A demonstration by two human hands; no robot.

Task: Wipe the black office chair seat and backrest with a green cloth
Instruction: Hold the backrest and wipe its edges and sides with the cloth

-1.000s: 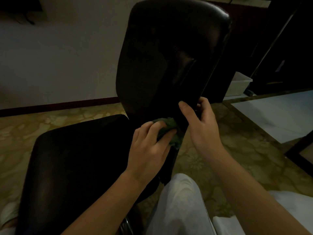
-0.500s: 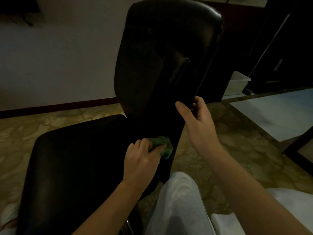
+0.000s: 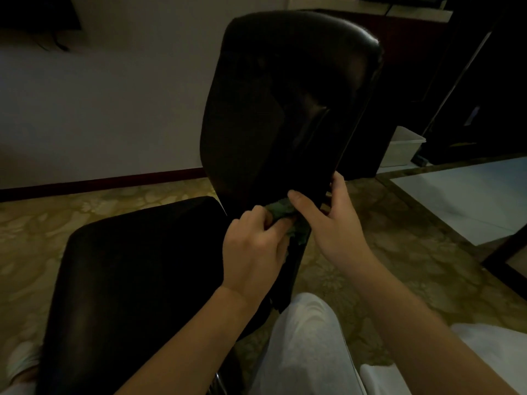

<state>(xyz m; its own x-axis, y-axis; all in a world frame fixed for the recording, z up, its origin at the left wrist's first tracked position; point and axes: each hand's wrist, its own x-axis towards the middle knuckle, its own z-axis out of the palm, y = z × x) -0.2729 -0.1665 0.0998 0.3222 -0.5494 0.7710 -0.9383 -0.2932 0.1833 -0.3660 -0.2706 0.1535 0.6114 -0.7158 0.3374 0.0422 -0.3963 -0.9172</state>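
The black office chair stands in front of me, its seat [image 3: 137,269] at lower left and its tall backrest [image 3: 285,109] rising in the middle. My left hand [image 3: 253,249] grips the bunched green cloth [image 3: 281,209] against the lower right edge of the backrest. My right hand [image 3: 333,223] holds that same edge just beside the cloth, thumb on the front face and fingers curled round behind. Part of the cloth hangs below my left fingers.
Patterned yellowish floor [image 3: 399,266] surrounds the chair. A white wall with a dark red skirting board [image 3: 99,183] runs behind. A white plastic bin [image 3: 405,146] and dark furniture stand at the right. My knees in light trousers [image 3: 308,337] are below the backrest.
My left hand slid the cloth down the backrest edge, then back up until it lies next to my right thumb. My right hand kept its hold on the edge.
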